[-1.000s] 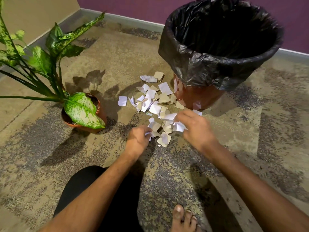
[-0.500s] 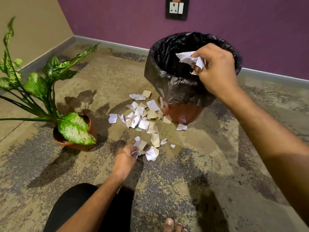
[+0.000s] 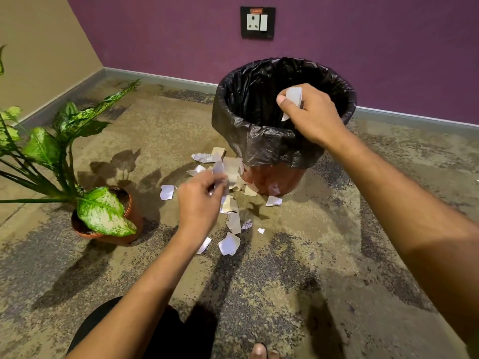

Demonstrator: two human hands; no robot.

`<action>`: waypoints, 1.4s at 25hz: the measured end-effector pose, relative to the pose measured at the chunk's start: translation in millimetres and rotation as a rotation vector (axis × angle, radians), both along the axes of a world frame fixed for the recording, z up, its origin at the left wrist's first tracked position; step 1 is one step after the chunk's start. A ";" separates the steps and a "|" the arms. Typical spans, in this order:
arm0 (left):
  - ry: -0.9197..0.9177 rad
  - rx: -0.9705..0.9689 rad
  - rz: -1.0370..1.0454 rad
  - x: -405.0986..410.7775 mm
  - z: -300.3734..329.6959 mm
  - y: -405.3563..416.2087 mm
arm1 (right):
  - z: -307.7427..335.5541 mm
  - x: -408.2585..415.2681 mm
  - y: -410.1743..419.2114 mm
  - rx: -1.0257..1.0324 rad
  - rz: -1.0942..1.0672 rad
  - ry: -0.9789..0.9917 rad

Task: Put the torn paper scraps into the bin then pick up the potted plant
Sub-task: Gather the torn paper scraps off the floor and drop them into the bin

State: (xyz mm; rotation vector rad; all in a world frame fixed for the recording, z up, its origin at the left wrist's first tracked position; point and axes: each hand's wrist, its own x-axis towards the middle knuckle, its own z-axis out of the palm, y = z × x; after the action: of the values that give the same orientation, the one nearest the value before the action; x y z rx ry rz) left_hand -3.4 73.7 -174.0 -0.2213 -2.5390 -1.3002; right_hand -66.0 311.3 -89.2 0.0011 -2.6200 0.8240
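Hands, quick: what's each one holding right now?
Left hand: fingers curled, pinching paper scraps above the floor pile.
Right hand: gripping a white scrap over the bin opening.

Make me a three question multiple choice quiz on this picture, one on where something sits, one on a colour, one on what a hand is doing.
1. Where is the potted plant?
A. inside the bin
B. on the floor left of the paper scraps
C. held in a hand

2. What colour is the liner of the bin?
A. black
B. white
C. blue

3. What is the right hand doing?
A. resting flat on the floor
B. holding paper over the bin's mouth
C. gripping the plant pot

Answers: 1 B, its pot stands on the floor beside the paper scraps. 2 A, black plastic drapes over the rim. 3 B, its fingers curl round white paper above the opening.
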 end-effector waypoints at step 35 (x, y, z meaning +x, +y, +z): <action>0.281 0.059 -0.071 -42.8 14.1 1.8 | -250.4 91.8 -28.1 0.241 -0.009 -0.568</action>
State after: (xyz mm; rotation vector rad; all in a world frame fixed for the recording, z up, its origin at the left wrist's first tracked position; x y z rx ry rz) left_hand -46.2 75.4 -159.9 -0.4523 -2.2725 -1.2677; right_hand 25.8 283.1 -339.6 -0.2073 -3.2341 0.5551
